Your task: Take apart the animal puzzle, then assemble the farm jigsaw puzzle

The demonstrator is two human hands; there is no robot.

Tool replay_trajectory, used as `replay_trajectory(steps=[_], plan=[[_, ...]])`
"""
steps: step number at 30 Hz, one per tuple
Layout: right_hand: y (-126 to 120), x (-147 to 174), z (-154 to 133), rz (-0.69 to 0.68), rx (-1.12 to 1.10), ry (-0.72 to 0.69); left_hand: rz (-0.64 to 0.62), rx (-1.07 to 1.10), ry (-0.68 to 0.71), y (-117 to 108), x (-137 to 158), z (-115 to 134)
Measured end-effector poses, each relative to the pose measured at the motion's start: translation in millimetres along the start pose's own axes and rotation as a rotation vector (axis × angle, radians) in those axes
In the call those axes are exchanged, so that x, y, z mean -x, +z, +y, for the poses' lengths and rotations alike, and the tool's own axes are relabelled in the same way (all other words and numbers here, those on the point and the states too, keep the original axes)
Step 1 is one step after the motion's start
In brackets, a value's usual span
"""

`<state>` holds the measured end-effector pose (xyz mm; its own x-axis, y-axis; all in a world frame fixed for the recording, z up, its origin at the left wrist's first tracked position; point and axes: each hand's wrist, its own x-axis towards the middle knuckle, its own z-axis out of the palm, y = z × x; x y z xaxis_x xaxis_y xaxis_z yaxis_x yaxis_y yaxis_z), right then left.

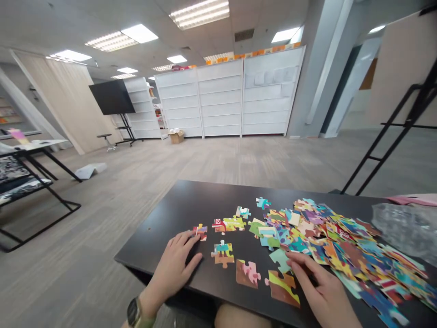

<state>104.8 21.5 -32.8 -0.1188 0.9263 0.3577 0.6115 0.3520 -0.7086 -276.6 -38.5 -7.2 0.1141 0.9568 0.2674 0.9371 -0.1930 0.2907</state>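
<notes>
My left hand (175, 259) lies on the black table with its fingers stretched out, fingertips touching a red, purple and orange puzzle piece (200, 232). My right hand (317, 282) pinches the edge of a mint-green puzzle piece (280, 260) between thumb and fingers. Between my hands lie a piece with teal and orange (223, 253), a brown piece with a pink figure (247, 273) and a brown and yellow-green piece (283, 288). Farther back sit a joined red and yellow-green strip (228, 224) and two light blue pieces, one nearer (242, 212) and one farther (263, 203).
A large heap of loose puzzle pieces (355, 246) spreads over the right side of the black table (191, 200). Beside it lies a clear plastic bag (406, 228). A black metal stand (385, 146) rises beyond the right edge. White shelving (221, 100) stands across the room.
</notes>
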Motion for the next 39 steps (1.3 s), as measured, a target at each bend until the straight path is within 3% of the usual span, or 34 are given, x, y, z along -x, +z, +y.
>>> replay_trajectory(steps=[3, 6, 8, 13, 18, 26, 39], plan=[[1, -1, -3, -0.001, -0.004, -0.018, 0.080, -0.051, -0.001, 6, 20, 14], [4, -2, -5, -0.008, -0.014, -0.052, 0.219, -0.087, -0.001, 7, 22, 21], [6, -3, -5, -0.023, -0.028, -0.103, 0.243, -0.094, 0.022, 6, 20, 23], [14, -6, -2, -0.068, -0.053, -0.236, 0.138, -0.108, 0.036, 2, 15, 26], [13, -3, -11, -0.068, -0.003, -0.260, 0.029, -0.139, 0.109, 4, 16, 18], [-1, 9, -40, -0.296, 0.077, -0.443, 0.062, -0.214, 0.199, 14, 17, -5], [-3, 16, -52, -0.188, 0.117, -0.447, 0.044, -0.155, 0.146, 16, 18, -5]])
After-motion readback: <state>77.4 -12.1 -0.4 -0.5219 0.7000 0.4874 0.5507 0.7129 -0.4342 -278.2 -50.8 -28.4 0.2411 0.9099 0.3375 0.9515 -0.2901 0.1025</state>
